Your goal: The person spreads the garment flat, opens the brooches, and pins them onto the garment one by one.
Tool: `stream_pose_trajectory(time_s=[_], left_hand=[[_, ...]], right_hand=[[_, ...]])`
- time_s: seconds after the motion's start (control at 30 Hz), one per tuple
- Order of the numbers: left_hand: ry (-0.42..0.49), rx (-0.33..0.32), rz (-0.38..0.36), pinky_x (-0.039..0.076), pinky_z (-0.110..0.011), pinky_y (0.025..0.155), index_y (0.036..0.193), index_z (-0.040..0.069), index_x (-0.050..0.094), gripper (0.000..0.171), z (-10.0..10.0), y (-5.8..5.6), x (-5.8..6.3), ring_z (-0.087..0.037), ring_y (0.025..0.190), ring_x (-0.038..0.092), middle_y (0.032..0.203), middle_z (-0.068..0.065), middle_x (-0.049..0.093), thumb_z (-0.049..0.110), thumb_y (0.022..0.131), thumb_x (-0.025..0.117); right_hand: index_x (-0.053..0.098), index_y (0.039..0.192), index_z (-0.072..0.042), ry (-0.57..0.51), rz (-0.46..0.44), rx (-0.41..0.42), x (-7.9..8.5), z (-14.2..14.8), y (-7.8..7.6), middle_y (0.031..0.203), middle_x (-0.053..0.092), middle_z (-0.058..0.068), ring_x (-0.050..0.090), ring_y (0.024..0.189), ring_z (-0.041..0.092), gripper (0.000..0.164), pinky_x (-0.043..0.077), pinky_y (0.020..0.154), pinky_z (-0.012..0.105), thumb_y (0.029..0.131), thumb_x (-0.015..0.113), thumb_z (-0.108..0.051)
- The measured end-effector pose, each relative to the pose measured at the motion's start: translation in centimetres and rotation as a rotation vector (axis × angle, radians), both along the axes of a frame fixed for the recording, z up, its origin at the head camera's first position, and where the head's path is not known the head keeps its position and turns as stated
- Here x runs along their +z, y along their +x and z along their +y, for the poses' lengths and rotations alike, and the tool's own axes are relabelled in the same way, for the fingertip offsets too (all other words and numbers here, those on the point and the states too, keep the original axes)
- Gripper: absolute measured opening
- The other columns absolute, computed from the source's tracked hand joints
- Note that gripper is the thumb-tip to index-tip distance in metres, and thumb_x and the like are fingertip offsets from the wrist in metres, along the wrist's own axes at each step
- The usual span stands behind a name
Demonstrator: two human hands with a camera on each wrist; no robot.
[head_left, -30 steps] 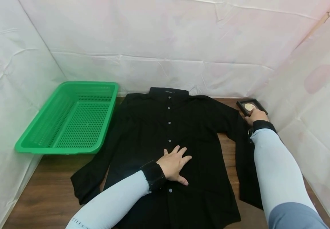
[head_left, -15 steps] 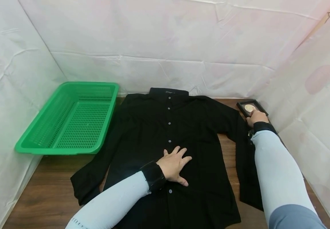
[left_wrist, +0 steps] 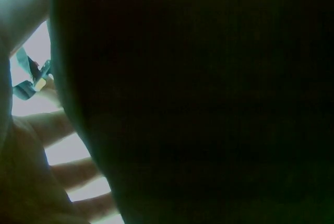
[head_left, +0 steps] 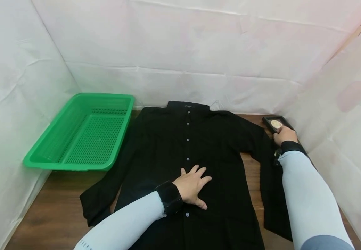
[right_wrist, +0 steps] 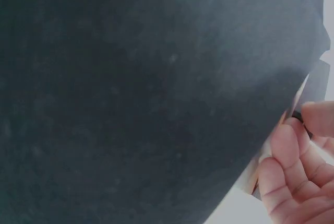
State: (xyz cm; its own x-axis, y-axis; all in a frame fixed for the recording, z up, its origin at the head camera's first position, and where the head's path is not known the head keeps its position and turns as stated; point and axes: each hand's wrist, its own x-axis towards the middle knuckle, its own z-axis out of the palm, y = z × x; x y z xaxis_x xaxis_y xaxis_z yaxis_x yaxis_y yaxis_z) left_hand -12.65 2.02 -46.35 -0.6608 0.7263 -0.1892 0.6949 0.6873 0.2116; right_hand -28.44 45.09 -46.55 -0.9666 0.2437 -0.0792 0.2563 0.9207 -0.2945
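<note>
A black button-up shirt (head_left: 218, 194) lies spread out, collar away from me, with its row of buttons facing up. My left hand (head_left: 193, 186) rests flat on its front, fingers spread; in the left wrist view dark cloth fills most of the picture beside the fingers (left_wrist: 78, 173). Beyond the sleeve on the right, my right hand (head_left: 285, 135) pinches the near edge of a small black frame (head_left: 288, 123) with a round pale disc in it. The right wrist view shows curled fingers (right_wrist: 284, 145) and thumb at a dark edge, mostly hidden by dark cloth.
A green plastic basket (head_left: 30, 163) with a perforated bottom stands at the left, next to the shirt's left sleeve. The wooden table (head_left: 58, 208) ends at white cloth walls (head_left: 180, 38) behind and on both sides.
The head view has tilted slightly, so everything sits a little lower in it. Both hands stay where they were, the left on the shirt and the right at the small black frame.
</note>
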Motion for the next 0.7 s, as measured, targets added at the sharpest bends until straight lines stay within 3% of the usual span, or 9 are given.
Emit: stream_pose_trajectory(time_s=[0.4,0.57,0.7], left_hand=[[0.063,0.026,-0.046,0.032,-0.071,0.095,0.144,0.022,0.044,0.091,-0.3,-1.2,-0.2,-0.034,0.141,0.025,0.154,-0.01,0.028,0.07,0.071,0.068],[0.179,0.062,-0.102,0.034,-0.062,0.102,0.146,0.02,0.041,0.082,-1.1,-1.9,0.3,-0.029,0.14,0.028,0.154,-0.011,0.028,0.065,0.081,0.063],[0.32,0.135,-0.122,0.035,-0.051,0.106,0.147,0.017,0.04,0.077,-2.3,-2.9,1.0,-0.028,0.139,0.031,0.153,-0.011,0.031,0.06,0.086,0.061]], right_hand=[[0.049,0.121,0.007,-0.14,0.109,0.009,2.2,-1.0,0.2,0.116,0.051,0.034,0.044,0.105,0.05,0.035,0.037,0.088,0.062,0.1,0.047,-0.021],[0.05,0.123,0.005,-0.192,0.188,0.023,2.6,-2.4,0.7,0.113,0.053,0.031,0.047,0.103,0.048,0.038,0.037,0.087,0.061,0.101,0.045,-0.026],[0.055,0.117,0.0,-0.25,0.299,0.034,3.1,-4.9,0.9,0.098,0.061,0.021,0.055,0.089,0.035,0.034,0.041,0.076,0.046,0.1,0.047,-0.029]])
